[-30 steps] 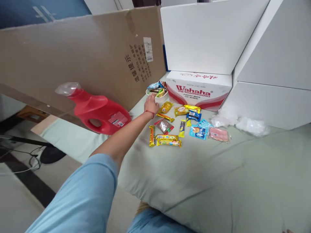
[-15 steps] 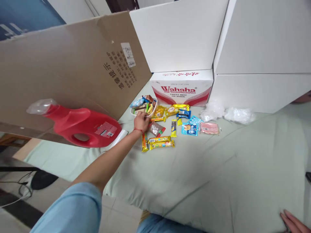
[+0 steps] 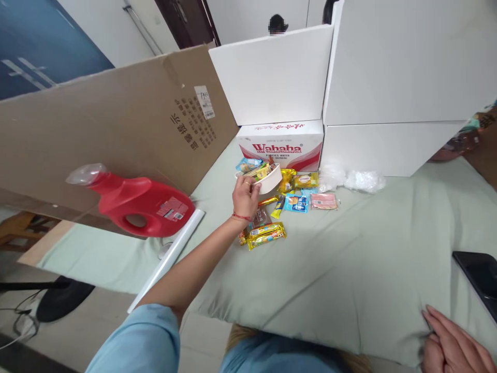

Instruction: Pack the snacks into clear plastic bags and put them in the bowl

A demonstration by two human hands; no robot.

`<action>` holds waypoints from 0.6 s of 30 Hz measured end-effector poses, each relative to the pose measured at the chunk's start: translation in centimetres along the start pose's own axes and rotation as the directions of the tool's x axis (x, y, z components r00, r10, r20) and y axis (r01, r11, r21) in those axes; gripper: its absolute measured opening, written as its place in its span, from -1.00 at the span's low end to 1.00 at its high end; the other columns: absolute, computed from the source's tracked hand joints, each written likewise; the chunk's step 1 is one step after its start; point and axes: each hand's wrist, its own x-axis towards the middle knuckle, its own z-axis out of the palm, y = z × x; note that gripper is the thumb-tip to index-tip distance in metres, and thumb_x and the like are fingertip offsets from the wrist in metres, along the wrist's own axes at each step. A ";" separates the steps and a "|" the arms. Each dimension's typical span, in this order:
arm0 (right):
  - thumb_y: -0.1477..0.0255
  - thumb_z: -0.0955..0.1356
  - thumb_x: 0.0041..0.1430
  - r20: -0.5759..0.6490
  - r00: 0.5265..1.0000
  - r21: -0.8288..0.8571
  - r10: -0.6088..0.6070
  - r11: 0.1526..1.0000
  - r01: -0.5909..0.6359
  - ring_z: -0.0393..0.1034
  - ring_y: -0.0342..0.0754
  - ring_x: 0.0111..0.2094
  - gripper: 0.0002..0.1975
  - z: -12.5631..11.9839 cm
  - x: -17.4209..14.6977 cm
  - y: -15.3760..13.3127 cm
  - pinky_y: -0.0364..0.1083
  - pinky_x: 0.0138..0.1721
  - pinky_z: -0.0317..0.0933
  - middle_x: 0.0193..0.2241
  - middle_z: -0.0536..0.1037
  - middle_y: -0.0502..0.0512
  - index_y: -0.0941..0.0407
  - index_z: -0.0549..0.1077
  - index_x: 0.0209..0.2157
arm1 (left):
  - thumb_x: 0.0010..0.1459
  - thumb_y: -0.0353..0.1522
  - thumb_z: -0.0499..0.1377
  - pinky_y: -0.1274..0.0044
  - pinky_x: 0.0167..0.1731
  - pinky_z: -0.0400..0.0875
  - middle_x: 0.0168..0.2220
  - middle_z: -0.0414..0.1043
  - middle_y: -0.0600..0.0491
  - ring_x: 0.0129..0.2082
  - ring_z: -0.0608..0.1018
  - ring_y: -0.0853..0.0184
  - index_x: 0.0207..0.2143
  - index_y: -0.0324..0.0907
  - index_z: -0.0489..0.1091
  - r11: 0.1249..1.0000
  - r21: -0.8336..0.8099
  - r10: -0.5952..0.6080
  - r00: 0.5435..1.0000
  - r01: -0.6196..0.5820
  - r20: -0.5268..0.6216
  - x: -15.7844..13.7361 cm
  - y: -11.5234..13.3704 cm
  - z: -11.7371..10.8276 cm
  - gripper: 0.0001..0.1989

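My left hand grips the near rim of a white bowl, which is tilted and looks lifted. Packaged snacks fill the bowl, and a blue packet shows at its far left side. Several yellow-wrapped snack bars lie on the cloth just below this hand. A brown packet is partly hidden by my wrist. To the right lie a blue-and-white packet and a pink packet. My right hand rests at the lower right edge, fingers loosely extended, holding nothing.
A red jug stands at left before a cardboard panel. A white tube lies under my left forearm. Behind the snacks is a Wahaha box. Clear plastic wrap lies right, and a phone near my right hand.
My left hand has moved right with the bowl in it, and the bowl has tilted. The snacks beside it have shifted. The view has turned, bringing more of my right hand and the phone in.
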 end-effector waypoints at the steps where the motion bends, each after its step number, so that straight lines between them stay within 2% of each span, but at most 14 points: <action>1: 0.37 0.32 0.17 0.003 1.000 -0.003 0.000 1.000 0.001 0.57 0.17 -0.11 -0.55 0.0 0.1 0.0 0.11 0.09 0.31 -0.07 0.66 0.20 0.14 0.53 0.09 | 0.26 -0.30 0.15 0.47 -0.17 0.39 -0.20 0.35 0.02 -0.29 0.44 0.32 -0.28 -0.14 0.36 0.999 -0.044 0.004 1.000 -0.005 -0.030 0.2 0.6 -0.4 -0.90; 3: 0.40 0.31 0.16 -0.002 1.000 -0.017 -0.007 1.000 0.007 0.57 0.17 -0.11 -0.54 -0.2 0.4 -0.5 0.11 0.09 0.31 -0.04 0.66 0.21 0.15 0.52 0.09 | 0.23 -0.28 0.21 0.52 -0.25 0.36 -0.27 0.32 0.08 -0.36 0.38 0.38 -0.30 -0.14 0.35 0.979 -0.199 -0.067 0.992 0.045 -0.105 0.5 1.7 -0.9 -0.87; 4: 0.42 0.31 0.17 -0.013 1.000 -0.031 -0.022 0.999 0.021 0.57 0.17 -0.11 -0.54 -0.4 0.7 -0.9 0.11 0.07 0.31 -0.04 0.66 0.21 0.15 0.51 0.10 | 0.23 -0.27 0.24 0.55 -0.30 0.34 -0.32 0.30 0.12 -0.39 0.35 0.40 -0.32 -0.13 0.33 0.934 -0.337 -0.170 0.977 0.118 -0.129 0.7 2.0 -0.8 -0.84; 5: 0.44 0.30 0.17 -0.029 0.999 -0.048 -0.045 0.998 0.043 0.58 0.16 -0.12 -0.54 -0.5 1.0 -1.2 0.10 0.06 0.32 -0.04 0.66 0.22 0.16 0.50 0.11 | 0.23 -0.26 0.25 0.58 -0.34 0.32 -0.38 0.27 0.16 -0.44 0.32 0.43 -0.33 -0.13 0.30 0.845 -0.492 -0.300 0.947 0.209 -0.114 1.0 2.3 -0.6 -0.81; 7: 0.47 0.28 0.19 -0.060 0.993 -0.084 -0.105 0.991 0.100 0.58 0.15 -0.15 -0.53 -0.8 1.6 -1.7 0.09 0.02 0.33 -0.05 0.66 0.24 0.18 0.48 0.13 | 0.29 -0.25 0.22 0.61 -0.43 0.27 -0.50 0.17 0.23 -0.54 0.24 0.48 -0.38 -0.12 0.23 0.574 -0.733 -0.520 0.854 0.365 0.019 1.7 2.4 0.3 -0.75; 8: 0.48 0.28 0.20 -0.073 0.988 -0.099 -0.133 0.987 0.126 0.58 0.15 -0.16 -0.53 -0.8 1.9 -1.9 0.08 0.00 0.33 -0.06 0.66 0.25 0.20 0.48 0.14 | 0.33 -0.26 0.18 0.61 -0.47 0.25 -0.55 0.11 0.25 -0.59 0.19 0.50 -0.40 -0.12 0.20 0.450 -0.788 -0.575 0.812 0.420 0.104 2.0 2.4 1.0 -0.74; 9: 0.48 0.27 0.20 -0.084 0.984 -0.111 -0.155 0.983 0.146 0.58 0.14 -0.17 -0.52 -0.8 2.1 -1.9 0.08 -0.01 0.33 -0.07 0.66 0.26 0.20 0.47 0.15 | 0.36 -0.28 0.14 0.61 -0.50 0.25 -0.58 0.08 0.26 -0.63 0.14 0.51 -0.41 -0.12 0.19 0.368 -0.806 -0.599 0.782 0.463 0.176 2.2 2.4 1.6 -0.73; 11: 0.50 0.27 0.20 -0.088 0.981 -0.121 -0.175 0.979 0.164 0.58 0.13 -0.17 -0.50 -0.7 2.2 -1.9 0.08 -0.01 0.34 -0.06 0.66 0.26 0.20 0.45 0.17 | 0.40 -0.32 0.08 0.59 -0.51 0.29 -0.58 0.15 0.24 -0.65 0.16 0.53 -0.40 -0.15 0.25 0.312 -0.791 -0.596 0.757 0.526 0.267 2.5 2.4 2.7 -0.75; 12: 0.51 0.28 0.20 -0.090 0.981 -0.123 -0.172 0.979 0.160 0.58 0.12 -0.17 -0.50 -0.6 2.2 -1.8 0.07 0.00 0.34 -0.06 0.66 0.25 0.19 0.45 0.18 | 0.40 -0.31 0.09 0.57 -0.47 0.36 -0.52 0.27 0.19 -0.61 0.26 0.52 -0.34 -0.19 0.33 0.289 -0.785 -0.589 0.748 0.548 0.306 2.5 2.5 3.1 -0.78; 14: 0.54 0.29 0.19 -0.102 0.983 -0.119 -0.151 0.983 0.138 0.58 0.11 -0.15 -0.49 -0.4 2.1 -1.8 0.07 0.02 0.34 -0.05 0.66 0.22 0.18 0.45 0.18 | 0.38 -0.25 0.16 0.48 -0.33 0.51 -0.28 0.48 0.04 -0.40 0.51 0.42 -0.13 -0.24 0.43 0.255 -0.774 -0.563 0.740 0.579 0.368 2.5 2.9 3.2 -0.78; 16: 0.55 0.29 0.18 -0.112 0.985 -0.108 -0.130 0.987 0.117 0.57 0.11 -0.12 -0.50 -0.3 1.9 -2.0 0.07 0.04 0.34 -0.04 0.65 0.22 0.17 0.46 0.17 | 0.40 -0.20 0.13 0.41 -0.21 0.56 -0.09 0.52 -0.03 -0.22 0.57 0.34 0.02 -0.20 0.43 0.242 -0.773 -0.531 0.747 0.586 0.400 2.4 3.4 2.4 -0.69; 18: 0.54 0.29 0.19 -0.116 0.987 -0.095 -0.113 0.990 0.102 0.56 0.11 -0.11 -0.51 -0.3 1.8 -2.1 0.07 0.03 0.34 -0.04 0.65 0.22 0.17 0.47 0.16 | 0.46 -0.21 -0.03 0.42 -0.19 0.56 -0.13 0.56 -0.03 -0.23 0.58 0.35 0.03 -0.15 0.46 0.239 -0.782 -0.500 0.763 0.576 0.409 1.7 3.9 0.8 -0.66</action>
